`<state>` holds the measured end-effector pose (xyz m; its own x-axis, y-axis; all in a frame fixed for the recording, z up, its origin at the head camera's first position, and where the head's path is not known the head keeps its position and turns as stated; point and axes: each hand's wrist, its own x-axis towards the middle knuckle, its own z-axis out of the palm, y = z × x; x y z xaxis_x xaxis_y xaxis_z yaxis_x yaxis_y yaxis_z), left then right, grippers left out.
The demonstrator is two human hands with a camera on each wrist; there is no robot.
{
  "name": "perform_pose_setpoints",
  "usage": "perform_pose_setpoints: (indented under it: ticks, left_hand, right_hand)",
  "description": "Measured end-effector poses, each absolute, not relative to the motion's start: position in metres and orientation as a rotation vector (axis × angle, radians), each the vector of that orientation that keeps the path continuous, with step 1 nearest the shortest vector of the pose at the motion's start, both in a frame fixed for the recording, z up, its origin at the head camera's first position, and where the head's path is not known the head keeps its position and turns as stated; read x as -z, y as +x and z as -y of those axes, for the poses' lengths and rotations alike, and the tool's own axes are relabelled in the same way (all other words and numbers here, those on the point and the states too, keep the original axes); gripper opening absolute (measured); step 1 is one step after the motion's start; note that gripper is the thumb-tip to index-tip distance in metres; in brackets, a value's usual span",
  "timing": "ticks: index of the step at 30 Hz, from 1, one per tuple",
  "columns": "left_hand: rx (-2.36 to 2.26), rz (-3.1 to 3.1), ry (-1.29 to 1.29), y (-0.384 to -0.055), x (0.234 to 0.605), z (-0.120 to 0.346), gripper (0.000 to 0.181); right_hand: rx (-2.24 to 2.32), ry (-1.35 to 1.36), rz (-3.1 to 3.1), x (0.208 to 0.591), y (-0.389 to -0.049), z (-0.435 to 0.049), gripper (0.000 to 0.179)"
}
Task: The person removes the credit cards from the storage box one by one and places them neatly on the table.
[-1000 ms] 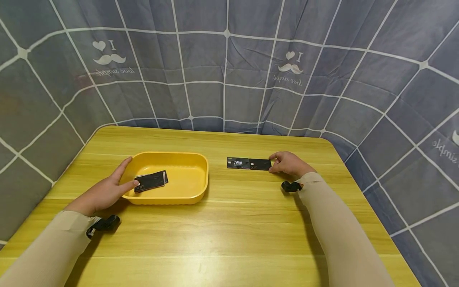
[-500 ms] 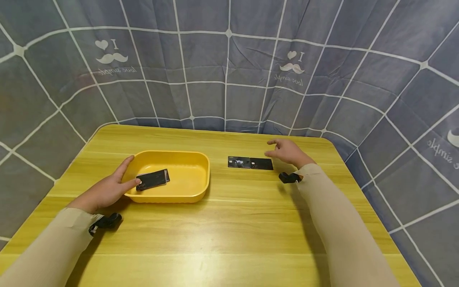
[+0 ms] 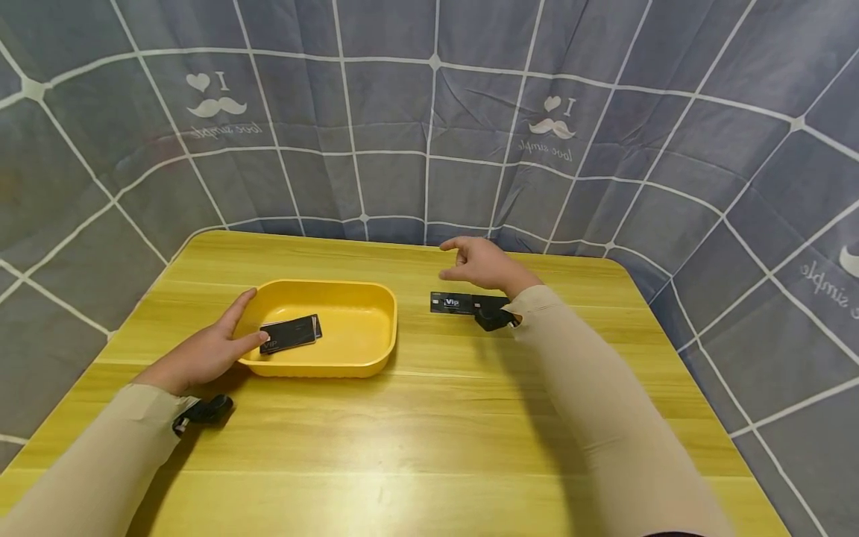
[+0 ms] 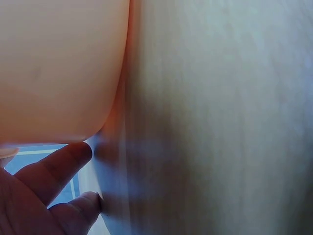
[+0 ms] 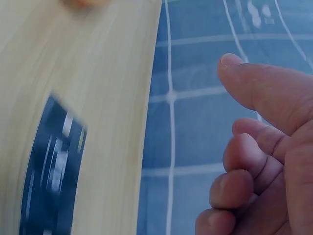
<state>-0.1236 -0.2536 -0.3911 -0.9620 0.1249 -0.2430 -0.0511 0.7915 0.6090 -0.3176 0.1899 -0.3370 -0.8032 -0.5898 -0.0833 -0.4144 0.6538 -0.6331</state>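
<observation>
My left hand point(image 3: 208, 350) grips the left end of a yellow plastic tray point(image 3: 362, 369), with the thumb reaching over the rim inside. In the left wrist view, fingertips point(image 4: 78, 154) lie against the tray's outer wall. Inside the tray, near that thumb, a small stack of black VIP cards point(image 3: 288, 334) lies slightly fanned. Two more black cards lie end to end on the table: a Vip card point(image 3: 451, 302) and, right of it, a second card point(image 3: 480, 301) partly hidden by the wrist camera. Above and behind them my right hand point(image 3: 486, 265) hovers, holding nothing, index finger and thumb apart.
The wooden table point(image 3: 403, 447) has rounded back corners. A grey-blue curtain point(image 3: 389, 112) with white grid lines hangs close behind its back edge and on both sides. A black wrist camera point(image 3: 493, 315) hangs under the right sleeve, low over the cards.
My right hand has let go of the right-hand card, lifted off, and moved left and back over the cards. The left hand stays on the tray.
</observation>
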Motion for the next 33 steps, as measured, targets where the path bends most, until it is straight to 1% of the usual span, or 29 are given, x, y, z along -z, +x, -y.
perform_pose_setpoints:
  ticks: [14, 23, 33]
  left_hand:
    - [-0.894, -2.729, 0.064, -0.126, 0.392, 0.254, 0.095]
    - [-0.910, -2.731, 0.070, -0.126, 0.393, 0.256, 0.094]
    - [-0.909, -2.730, 0.054, -0.125, 0.392, 0.256, 0.094]
  right_hand:
    - [0.789, -1.056, -2.473, 0.329, -0.291, -0.099, 0.064]
    - [0.694, -1.160, -2.439, 0.327, -0.277, -0.059, 0.068]
    - [0.637, -1.253, -2.385, 0.329, -0.269, -0.024, 0.068]
